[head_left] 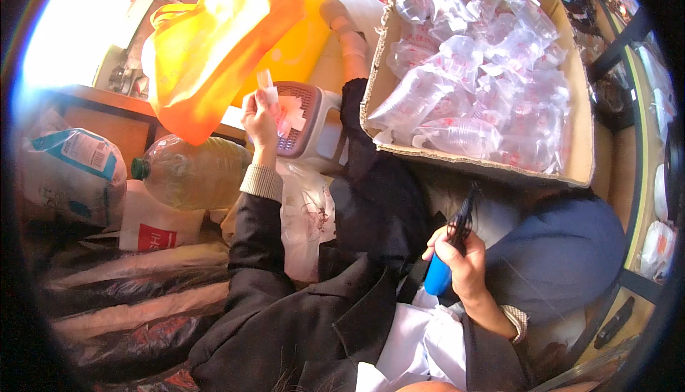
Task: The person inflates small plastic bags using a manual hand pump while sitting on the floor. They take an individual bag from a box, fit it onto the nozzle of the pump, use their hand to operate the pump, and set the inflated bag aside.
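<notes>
My left hand [261, 117] is raised with its fingers closed on a small pale translucent strip [267, 84]. Just beside it, a purple-grey lattice basket [310, 110] has several pinkish-white slips [291, 115] in it. My right hand [460, 256] is wrapped round a slim object [437, 275], blue at the lower end and black and ribbed at the pointed upper end. Its exact kind I cannot make out. Beyond my right hand stands an open cardboard box [471, 162], full of clear plastic bags [474, 82] with red print.
An orange bag [210, 49] hangs at the upper left. A large clear bottle [196, 171] with a green cap lies below it, beside a blue-and-white package [75, 167]. Packed shelves [638, 107] line the right side. Dark plastic-wrapped goods [143, 306] lie at lower left.
</notes>
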Demonstrator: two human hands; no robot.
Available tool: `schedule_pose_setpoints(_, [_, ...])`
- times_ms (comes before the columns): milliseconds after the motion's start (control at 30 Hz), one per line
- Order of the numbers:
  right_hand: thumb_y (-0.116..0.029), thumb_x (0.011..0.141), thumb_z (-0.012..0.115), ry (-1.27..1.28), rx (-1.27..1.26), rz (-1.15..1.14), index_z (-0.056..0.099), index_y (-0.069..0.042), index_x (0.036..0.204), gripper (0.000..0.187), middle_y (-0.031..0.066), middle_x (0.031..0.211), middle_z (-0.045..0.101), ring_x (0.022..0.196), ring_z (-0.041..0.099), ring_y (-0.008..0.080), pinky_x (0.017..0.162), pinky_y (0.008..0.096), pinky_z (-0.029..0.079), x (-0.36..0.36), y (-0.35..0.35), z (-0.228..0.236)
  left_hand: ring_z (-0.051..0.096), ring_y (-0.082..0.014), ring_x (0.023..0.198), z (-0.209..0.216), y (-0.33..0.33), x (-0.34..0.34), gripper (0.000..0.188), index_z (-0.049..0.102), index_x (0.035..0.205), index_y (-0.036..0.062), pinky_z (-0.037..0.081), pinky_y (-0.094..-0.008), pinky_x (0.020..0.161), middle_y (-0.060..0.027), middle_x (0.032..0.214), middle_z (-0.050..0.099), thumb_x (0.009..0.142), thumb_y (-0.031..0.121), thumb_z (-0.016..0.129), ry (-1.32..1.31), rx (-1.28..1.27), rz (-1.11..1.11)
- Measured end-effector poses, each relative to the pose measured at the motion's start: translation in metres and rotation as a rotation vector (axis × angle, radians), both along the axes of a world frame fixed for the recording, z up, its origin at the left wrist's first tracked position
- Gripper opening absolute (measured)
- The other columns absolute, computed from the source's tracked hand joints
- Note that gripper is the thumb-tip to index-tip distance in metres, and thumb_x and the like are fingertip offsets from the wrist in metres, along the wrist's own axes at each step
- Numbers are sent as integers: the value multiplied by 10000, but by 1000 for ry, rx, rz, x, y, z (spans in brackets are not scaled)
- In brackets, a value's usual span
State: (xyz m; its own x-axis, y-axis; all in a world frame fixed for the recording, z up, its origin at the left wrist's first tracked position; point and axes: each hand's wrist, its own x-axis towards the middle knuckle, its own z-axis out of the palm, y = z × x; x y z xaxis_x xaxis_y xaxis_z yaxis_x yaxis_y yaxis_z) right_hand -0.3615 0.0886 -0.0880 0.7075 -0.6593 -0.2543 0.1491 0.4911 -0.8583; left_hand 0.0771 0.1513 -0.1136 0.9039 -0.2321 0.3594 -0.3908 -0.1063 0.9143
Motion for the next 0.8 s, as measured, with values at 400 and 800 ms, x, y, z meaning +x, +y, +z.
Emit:
schedule_pose_setpoints(400, [-110, 812, 609, -238, 56, -207, 617, -3, 1009, 224, 96, 1083, 597, 1038, 546, 170, 910, 334, 431, -26, -4, 28, 619, -272, 772, 106, -51, -287, 175, 641, 874, -25, 495, -323, 695, -139, 876, 618, 876, 149, 625, -330, 150, -1282])
schedule_pose_setpoints(800, [-185, 894, 467, -357, -8, -124, 570, 91, 1125, 375, 168, 1003, 630, 853, 607, 203, 806, 328, 477, -25, -23, 20, 643, -167, 555, 85, -56, -302, 87, 621, 956, 17, 499, -254, 532, -84, 711, 658, 872, 34, 609, -130, 164, -1133])
